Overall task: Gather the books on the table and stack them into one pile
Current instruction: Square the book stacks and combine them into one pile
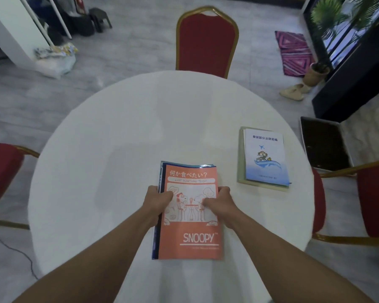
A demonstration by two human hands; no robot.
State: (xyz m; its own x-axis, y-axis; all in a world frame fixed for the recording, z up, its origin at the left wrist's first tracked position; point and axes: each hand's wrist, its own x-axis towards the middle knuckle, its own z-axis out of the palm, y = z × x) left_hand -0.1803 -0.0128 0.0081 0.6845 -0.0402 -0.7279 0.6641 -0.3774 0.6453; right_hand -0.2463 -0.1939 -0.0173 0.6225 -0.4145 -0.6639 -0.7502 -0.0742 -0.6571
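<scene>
Left grip [160,199] and right grip [218,201] both clamp the orange Snoopy book [192,215] topping a pile near the desk's [118,138] front edge; blue book [265,157] lies by the right edge.

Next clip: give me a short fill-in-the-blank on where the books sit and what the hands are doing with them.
1. The left hand and right hand grip the sides of a pile topped by the ______ Snoopy notebook.
2. The light blue book lies on the round table, to the ______ of the held pile.
3. Something ______ lies under the light blue book, so it forms a second pile.
4. The chair at the table's far side has a ______ back.

Missing words: orange; right; pale green; red
</scene>
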